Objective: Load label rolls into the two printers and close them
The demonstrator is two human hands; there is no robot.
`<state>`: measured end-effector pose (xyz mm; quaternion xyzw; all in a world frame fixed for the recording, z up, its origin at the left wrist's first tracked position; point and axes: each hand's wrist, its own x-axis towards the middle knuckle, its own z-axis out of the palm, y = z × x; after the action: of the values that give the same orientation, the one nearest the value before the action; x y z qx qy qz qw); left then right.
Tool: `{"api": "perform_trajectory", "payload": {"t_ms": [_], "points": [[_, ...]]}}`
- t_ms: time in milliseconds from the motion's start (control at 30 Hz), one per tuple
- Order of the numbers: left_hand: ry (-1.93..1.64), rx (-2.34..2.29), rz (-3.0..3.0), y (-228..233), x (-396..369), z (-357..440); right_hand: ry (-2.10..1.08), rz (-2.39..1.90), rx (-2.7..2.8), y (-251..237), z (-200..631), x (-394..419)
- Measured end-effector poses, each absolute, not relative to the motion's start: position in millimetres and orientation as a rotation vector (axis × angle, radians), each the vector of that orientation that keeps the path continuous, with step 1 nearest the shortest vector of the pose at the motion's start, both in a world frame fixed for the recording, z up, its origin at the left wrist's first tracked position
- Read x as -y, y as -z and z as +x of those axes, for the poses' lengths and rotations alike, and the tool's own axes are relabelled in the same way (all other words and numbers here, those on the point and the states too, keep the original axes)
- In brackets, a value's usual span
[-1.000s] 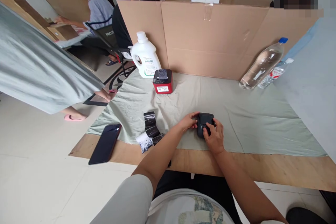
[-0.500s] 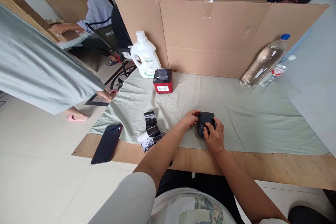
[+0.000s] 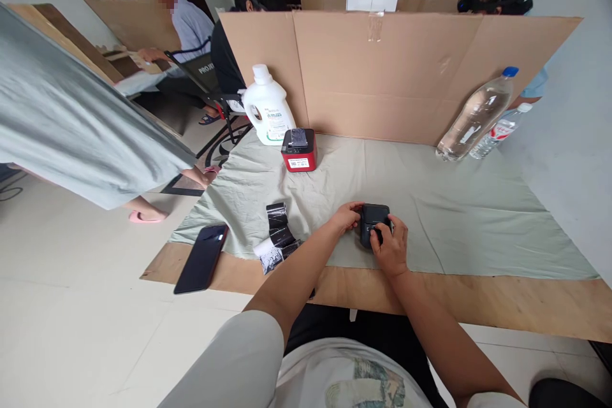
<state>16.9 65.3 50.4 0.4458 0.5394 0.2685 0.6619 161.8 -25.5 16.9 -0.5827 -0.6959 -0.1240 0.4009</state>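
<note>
A small black boxy device [image 3: 375, 215], which looks like a portable printer, rests on the cloth in front of me. My left hand [image 3: 347, 217] grips its left side with bent fingers. From the right, my right hand [image 3: 393, 247] holds it, fingers curled over its top and right edge, which hides part of the device. To the left of my left forearm lies a curled paper strip [image 3: 278, 224] with black printing. Farther back stands a red and black printer [image 3: 300, 156] with a dark piece of paper on its top.
A phone [image 3: 201, 259] overhangs the wooden table edge [image 3: 373, 290] at left. Behind the red printer stands a white detergent jug [image 3: 270, 111]. A cardboard panel [image 3: 382, 70] closes the back; two bottles, one large [image 3: 473, 118], lean at right. People sit beyond; a draped cloth [image 3: 86, 115] hangs left.
The view has tilted and shifted slightly. Both hands stay on the black device in almost the same pose. Behind the panel, the person at right has lowered their head and moved left.
</note>
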Motion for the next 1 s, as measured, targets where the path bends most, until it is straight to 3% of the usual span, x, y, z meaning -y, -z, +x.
{"api": "perform_trajectory", "payload": {"t_ms": [400,600,833,1000], "points": [[-0.584,-1.186,1.01,-53,-63,12,0.336,-1.595,1.739,-14,165,28],[-0.824,-1.528,1.488,-63,-44,21,0.179,-1.528,1.79,-11,169,21],[-0.968,-1.403,1.773,-67,-38,28,0.081,-1.411,1.73,-6,174,20],[-0.704,-1.371,2.096,-72,-45,40,0.058,-1.368,1.679,-2,178,18]]}}
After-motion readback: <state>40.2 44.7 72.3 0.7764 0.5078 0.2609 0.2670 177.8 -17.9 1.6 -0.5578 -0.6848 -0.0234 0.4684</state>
